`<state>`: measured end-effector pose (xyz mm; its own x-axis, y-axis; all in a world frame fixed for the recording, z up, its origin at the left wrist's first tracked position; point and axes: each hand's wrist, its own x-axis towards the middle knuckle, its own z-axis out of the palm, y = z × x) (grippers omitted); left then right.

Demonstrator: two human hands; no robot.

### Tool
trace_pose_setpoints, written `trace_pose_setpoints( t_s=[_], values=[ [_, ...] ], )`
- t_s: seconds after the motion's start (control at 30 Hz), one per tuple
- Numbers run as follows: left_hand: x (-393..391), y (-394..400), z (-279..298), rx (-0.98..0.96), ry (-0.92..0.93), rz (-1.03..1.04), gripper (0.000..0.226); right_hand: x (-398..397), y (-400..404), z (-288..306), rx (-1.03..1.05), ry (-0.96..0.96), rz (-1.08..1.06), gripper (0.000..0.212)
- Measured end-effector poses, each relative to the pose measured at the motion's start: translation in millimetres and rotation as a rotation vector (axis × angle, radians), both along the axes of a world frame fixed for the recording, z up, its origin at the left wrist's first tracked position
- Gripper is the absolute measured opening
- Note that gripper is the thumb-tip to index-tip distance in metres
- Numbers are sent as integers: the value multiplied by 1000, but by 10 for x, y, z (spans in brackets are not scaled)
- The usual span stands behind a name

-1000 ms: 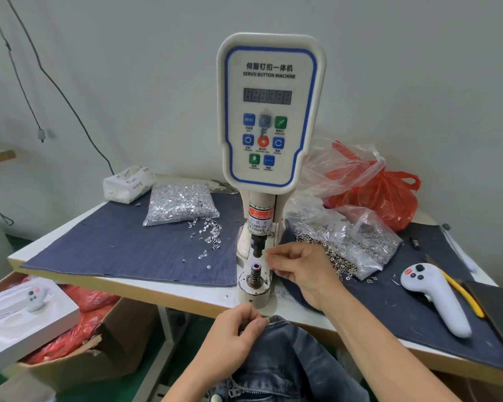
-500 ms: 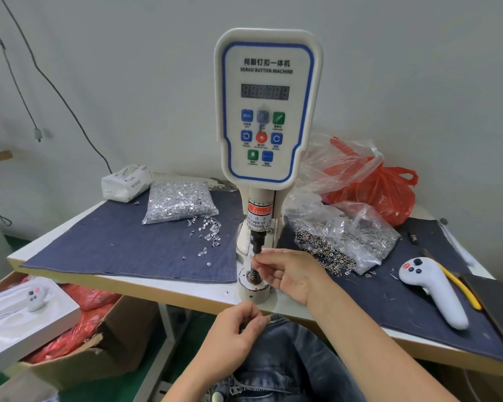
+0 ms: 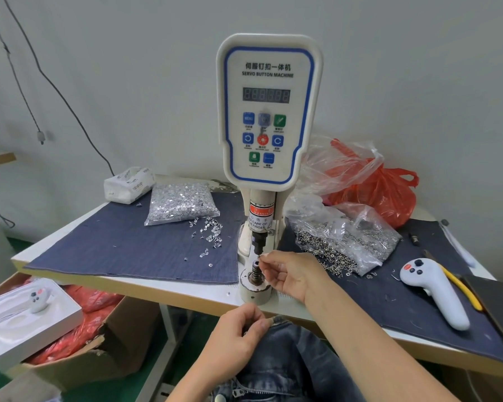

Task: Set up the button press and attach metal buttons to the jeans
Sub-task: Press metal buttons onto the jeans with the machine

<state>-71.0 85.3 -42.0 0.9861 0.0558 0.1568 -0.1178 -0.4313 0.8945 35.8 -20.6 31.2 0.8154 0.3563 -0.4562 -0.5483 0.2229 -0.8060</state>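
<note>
A white servo button machine (image 3: 269,111) stands at the table's front edge, its black upper die (image 3: 257,245) above a spring-loaded lower die (image 3: 256,274). My right hand (image 3: 291,274) pinches a small metal button between thumb and forefinger, right beside the gap between the two dies. Below the table edge, my left hand (image 3: 235,340) grips the waistband of the blue jeans (image 3: 291,361) lying in my lap. A clear bag of silver tacks (image 3: 180,203) lies left of the machine, and a bag of dark metal buttons (image 3: 343,242) lies to its right.
Loose tacks (image 3: 208,230) lie scattered on the dark denim cloth (image 3: 122,245). A white controller (image 3: 433,288), yellow pliers (image 3: 462,288) and a dark flat object (image 3: 497,311) sit at the right. Red and clear plastic bags (image 3: 369,181) pile behind. A tissue pack (image 3: 128,184) is back left; a cardboard box (image 3: 79,346) stands below.
My right hand has moved down and in from beside the upper die toward the gap above the lower die, still pinching the button. My left hand keeps its grip on the jeans.
</note>
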Motion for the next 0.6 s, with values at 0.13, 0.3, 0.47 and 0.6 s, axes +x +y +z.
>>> trace_pose_setpoints(
  t_s=[0.13, 0.3, 0.47, 0.6],
  values=[
    [0, -1, -12, 0, 0, -1, 24, 22, 19, 5, 15, 24, -5, 12],
    [-2, 7, -18, 0, -7, 1, 26, 27, 9, -4, 66, 70, 26, 13],
    [0, 1, -12, 7, -8, 5, 27, 9, -31, 8, 153, 137, 34, 11],
    [3, 3, 2, 5, 11, 8, 29, 6, -23, 34, 182, 168, 41, 10]
  ],
)
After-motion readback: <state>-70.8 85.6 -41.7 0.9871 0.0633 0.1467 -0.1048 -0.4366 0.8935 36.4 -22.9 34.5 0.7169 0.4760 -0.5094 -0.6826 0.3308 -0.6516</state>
